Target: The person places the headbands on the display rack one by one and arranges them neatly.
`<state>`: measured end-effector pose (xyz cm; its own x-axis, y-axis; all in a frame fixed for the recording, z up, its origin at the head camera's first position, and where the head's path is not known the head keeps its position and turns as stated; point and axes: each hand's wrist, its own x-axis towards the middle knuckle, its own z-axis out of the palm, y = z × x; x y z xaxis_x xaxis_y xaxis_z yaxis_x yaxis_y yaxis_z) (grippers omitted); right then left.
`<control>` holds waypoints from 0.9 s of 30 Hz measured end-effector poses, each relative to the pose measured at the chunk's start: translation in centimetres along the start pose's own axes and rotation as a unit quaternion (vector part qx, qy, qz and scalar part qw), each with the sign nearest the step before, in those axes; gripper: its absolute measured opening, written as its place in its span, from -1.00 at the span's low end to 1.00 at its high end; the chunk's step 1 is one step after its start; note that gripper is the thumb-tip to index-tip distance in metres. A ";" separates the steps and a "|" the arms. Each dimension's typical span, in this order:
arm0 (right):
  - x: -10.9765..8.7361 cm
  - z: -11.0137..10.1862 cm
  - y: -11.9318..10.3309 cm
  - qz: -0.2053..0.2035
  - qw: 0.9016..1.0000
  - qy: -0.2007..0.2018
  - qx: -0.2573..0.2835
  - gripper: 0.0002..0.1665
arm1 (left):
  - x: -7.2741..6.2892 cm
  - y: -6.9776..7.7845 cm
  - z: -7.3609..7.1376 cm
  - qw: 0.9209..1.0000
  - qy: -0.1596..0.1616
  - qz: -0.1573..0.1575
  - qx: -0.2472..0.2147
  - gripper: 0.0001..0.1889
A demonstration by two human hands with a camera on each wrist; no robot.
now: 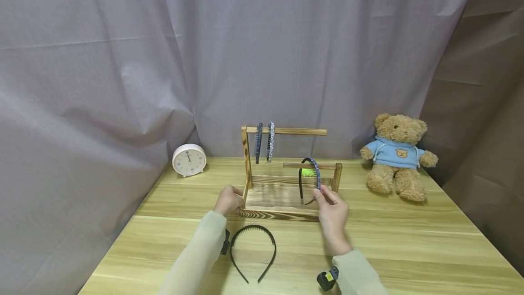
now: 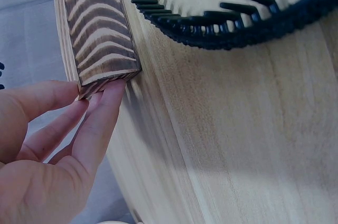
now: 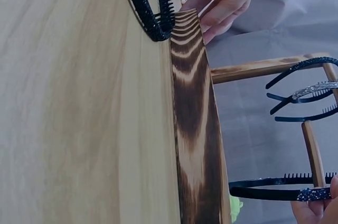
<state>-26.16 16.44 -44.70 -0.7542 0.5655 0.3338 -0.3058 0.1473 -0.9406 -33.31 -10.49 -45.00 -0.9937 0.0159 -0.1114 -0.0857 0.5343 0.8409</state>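
My right hand (image 1: 333,213) pinches a toothed headband (image 1: 318,174) with blue glitter near one end. Its arch straddles the lower right bar of a wooden rack (image 1: 282,216). At the rack's front left corner my left hand (image 1: 229,200) holds the base; the left wrist view shows its thumb and fingertips on the end of the striped board (image 2: 100,28). From the upper bar hang a dark glitter headband (image 1: 258,144) and a silver glitter headband (image 1: 271,142). A black toothed headband (image 1: 253,227) lies on the table in front of the rack.
A round white clock (image 1: 189,160) stands at the table's back left. At the back right sits a teddy bear (image 1: 396,154) in a blue hoodie. Something bright green (image 1: 308,172) shows behind the lower bar. Grey curtain (image 1: 262,58) hangs behind the table.
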 end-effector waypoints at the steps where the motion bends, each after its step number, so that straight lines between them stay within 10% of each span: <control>1: 0.0 -0.1 0.1 -0.001 1.000 0.001 -0.004 -0.66 | 0.0 0.0 0.0 1.000 -0.001 -0.002 0.000 -0.60; 27: 0.6 -1.4 1.3 -0.009 0.998 0.055 -0.021 -0.66 | 0.3 0.0 0.0 1.000 -0.003 -0.009 -0.015 -0.59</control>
<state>-26.15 18.08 -45.79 -0.6793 0.6482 0.3442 -0.2924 0.1911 -0.9370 -33.65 -10.51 -45.03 -0.9916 0.0116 -0.1285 -0.1047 0.5094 0.8541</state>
